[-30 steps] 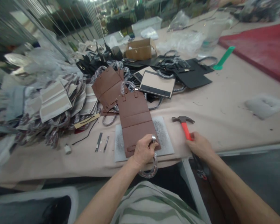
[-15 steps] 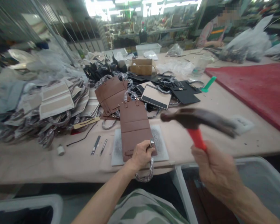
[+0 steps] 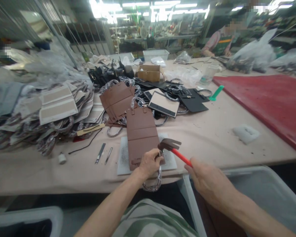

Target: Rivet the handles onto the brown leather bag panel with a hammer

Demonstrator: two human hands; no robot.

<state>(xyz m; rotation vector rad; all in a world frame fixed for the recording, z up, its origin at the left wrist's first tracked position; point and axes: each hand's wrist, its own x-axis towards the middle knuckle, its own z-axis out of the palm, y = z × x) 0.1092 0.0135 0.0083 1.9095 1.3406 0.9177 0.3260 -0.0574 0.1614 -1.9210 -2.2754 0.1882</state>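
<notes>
Currently I have the right hand (image 3: 208, 179) gripping the hammer (image 3: 175, 152), head just by the metal tool (image 3: 160, 153) pinched in the left hand (image 3: 149, 162), over the brown panel (image 3: 142, 131), lower centre.

My hammer (image 3: 181, 157) has a dull metal head (image 3: 167, 144); my brown panel (image 3: 141, 131) looks smooth and leathery, its near handle (image 3: 152, 189) wrapped in glossy, crinkled clear plastic; the tablecloth (image 3: 88, 174) looks matt.

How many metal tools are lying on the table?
2: a wide one and, right of it, a thin one, both left of the pale board. Some may be hidden.
</notes>
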